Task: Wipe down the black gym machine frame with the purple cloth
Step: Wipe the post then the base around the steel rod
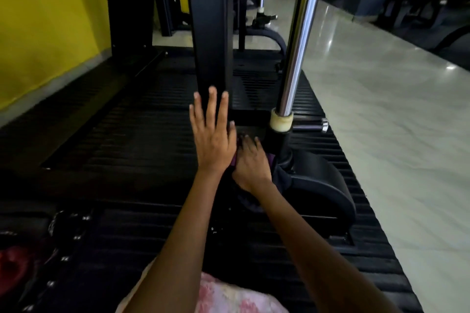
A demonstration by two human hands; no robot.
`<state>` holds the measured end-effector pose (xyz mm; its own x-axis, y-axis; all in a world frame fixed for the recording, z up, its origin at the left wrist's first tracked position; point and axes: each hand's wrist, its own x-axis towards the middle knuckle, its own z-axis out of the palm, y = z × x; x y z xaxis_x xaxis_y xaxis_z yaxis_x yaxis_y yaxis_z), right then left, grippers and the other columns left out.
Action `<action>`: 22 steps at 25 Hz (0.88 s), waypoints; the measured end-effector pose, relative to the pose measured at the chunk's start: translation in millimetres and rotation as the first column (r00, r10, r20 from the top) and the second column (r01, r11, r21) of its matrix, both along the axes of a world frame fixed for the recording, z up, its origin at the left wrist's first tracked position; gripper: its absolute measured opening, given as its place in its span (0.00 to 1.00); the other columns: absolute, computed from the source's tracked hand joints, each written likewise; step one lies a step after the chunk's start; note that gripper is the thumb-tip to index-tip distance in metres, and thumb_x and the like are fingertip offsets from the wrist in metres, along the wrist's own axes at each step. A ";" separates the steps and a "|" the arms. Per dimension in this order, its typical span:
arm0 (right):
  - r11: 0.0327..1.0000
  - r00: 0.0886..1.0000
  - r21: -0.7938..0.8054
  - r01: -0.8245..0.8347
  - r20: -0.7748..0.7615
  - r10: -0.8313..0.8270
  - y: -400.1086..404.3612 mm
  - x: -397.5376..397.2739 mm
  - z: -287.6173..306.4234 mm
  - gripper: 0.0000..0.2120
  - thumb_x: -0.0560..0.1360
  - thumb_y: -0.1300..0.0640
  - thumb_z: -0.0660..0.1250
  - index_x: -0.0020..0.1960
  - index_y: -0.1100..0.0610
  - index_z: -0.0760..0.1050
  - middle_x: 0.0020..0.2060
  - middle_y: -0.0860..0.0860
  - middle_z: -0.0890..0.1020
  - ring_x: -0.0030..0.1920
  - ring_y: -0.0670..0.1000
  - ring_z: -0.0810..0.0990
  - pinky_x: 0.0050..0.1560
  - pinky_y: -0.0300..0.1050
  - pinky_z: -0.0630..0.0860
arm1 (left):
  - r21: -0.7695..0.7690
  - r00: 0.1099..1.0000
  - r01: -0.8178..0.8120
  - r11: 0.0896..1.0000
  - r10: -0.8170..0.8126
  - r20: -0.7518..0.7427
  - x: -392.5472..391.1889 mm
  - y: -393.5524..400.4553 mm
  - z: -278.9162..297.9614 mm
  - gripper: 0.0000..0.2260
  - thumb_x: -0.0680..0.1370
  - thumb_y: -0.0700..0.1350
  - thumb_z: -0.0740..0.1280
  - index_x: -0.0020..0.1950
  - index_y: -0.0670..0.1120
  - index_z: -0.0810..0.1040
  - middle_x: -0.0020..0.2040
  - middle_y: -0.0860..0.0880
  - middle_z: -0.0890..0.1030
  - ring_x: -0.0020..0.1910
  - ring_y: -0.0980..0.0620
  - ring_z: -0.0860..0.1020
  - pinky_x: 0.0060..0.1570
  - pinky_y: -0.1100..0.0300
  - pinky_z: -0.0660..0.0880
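Black frame (212,33) under straight fingers (212,107)

No text, label, brand, number or sign can be read anywhere in the view. The black frame (211,33) at 12 o'clock shows only plain dark paint, and the chrome post (300,40) at 1 o'clock carries no marking. The yellow wall (50,20) at 10 o'clock is bare of lettering. The pink patterned fabric (229,295) at 6 o'clock bears a blurred floral print, not writing.
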<state>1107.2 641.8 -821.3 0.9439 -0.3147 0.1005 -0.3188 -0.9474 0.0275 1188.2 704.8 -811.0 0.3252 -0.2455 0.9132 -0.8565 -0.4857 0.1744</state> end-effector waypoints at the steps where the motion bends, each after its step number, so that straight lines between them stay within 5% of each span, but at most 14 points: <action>1: 0.998 0.998 0.052 -0.032 -0.046 0.034 -3.3 -4.3 6.8 0.36 0.78 0.48 0.56 0.77 0.65 0.45 0.76 0.61 0.50 0.77 0.57 0.46 0.74 0.52 0.38 | 0.000 0.998 0.013 1.000 -0.013 0.055 4.9 0.3 -2.9 0.36 0.79 0.45 0.61 0.78 0.53 0.41 0.79 0.53 0.40 0.77 0.46 0.40 0.73 0.43 0.48; 3: 0.990 0.982 0.123 -0.062 -0.172 0.082 -8.6 -8.5 7.1 0.48 0.73 0.37 0.62 0.77 0.65 0.43 0.76 0.62 0.46 0.77 0.58 0.43 0.74 0.53 0.37 | -0.034 0.992 0.020 0.999 -0.015 0.126 11.5 -3.8 -8.3 0.32 0.80 0.47 0.57 0.79 0.52 0.42 0.79 0.54 0.40 0.77 0.46 0.40 0.73 0.43 0.50; 5: 0.997 0.967 0.030 -0.072 -0.242 0.077 -12.8 -5.5 4.1 0.61 0.64 0.29 0.66 0.77 0.64 0.39 0.76 0.62 0.44 0.76 0.59 0.42 0.74 0.54 0.36 | -0.063 0.988 0.024 0.998 -0.014 0.152 15.6 -8.7 -6.0 0.30 0.81 0.48 0.55 0.79 0.51 0.43 0.79 0.54 0.41 0.77 0.46 0.41 0.73 0.43 0.51; 7: 0.998 0.962 -0.013 -0.064 -0.267 0.058 -16.2 3.3 2.1 0.64 0.62 0.28 0.69 0.76 0.63 0.37 0.76 0.61 0.43 0.76 0.59 0.42 0.74 0.52 0.37 | -0.059 0.986 0.040 0.997 -0.030 0.163 17.4 -8.0 -5.4 0.28 0.81 0.49 0.53 0.79 0.51 0.44 0.79 0.54 0.41 0.77 0.46 0.41 0.73 0.43 0.51; 13: 0.999 0.939 0.008 -0.042 -0.342 0.042 -21.0 14.1 14.9 0.60 0.66 0.33 0.70 0.77 0.63 0.37 0.76 0.60 0.44 0.77 0.58 0.44 0.75 0.49 0.40 | -0.072 0.986 0.053 0.996 -0.041 0.164 15.1 -9.1 -10.4 0.31 0.80 0.46 0.57 0.79 0.50 0.44 0.79 0.53 0.42 0.77 0.44 0.42 0.71 0.42 0.54; 17: 0.993 0.992 0.033 -0.117 -0.037 0.118 -5.2 -22.9 -5.0 0.44 0.65 0.46 0.72 0.73 0.66 0.62 0.71 0.62 0.67 0.73 0.59 0.62 0.74 0.50 0.53 | -0.043 0.986 0.058 0.997 -0.051 0.156 12.6 -5.8 -3.8 0.35 0.78 0.45 0.60 0.79 0.50 0.43 0.79 0.52 0.41 0.77 0.44 0.41 0.72 0.43 0.53; 19: 0.995 0.995 0.040 -0.095 -0.036 0.097 10.9 -42.0 -16.7 0.41 0.57 0.48 0.74 0.66 0.65 0.72 0.64 0.61 0.76 0.67 0.59 0.72 0.69 0.52 0.64 | -0.030 0.986 0.078 0.997 -0.072 0.149 11.7 -3.9 -3.7 0.35 0.78 0.45 0.60 0.79 0.50 0.42 0.79 0.52 0.41 0.77 0.44 0.41 0.72 0.43 0.54; 22: 0.998 0.988 -0.001 -0.061 -0.140 0.060 20.0 -38.1 -12.6 0.36 0.69 0.52 0.67 0.72 0.67 0.63 0.70 0.64 0.66 0.73 0.61 0.61 0.74 0.53 0.53 | -0.021 0.988 0.084 0.996 -0.080 0.130 11.8 -2.3 -4.5 0.35 0.79 0.46 0.60 0.78 0.50 0.41 0.78 0.52 0.39 0.77 0.44 0.40 0.70 0.41 0.57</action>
<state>1069.1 661.7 -834.0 0.9661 -0.2562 -0.0323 -0.2534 -0.9646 0.0725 1200.0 702.4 -815.6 0.1842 -0.2421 0.9526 -0.9095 -0.4094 0.0718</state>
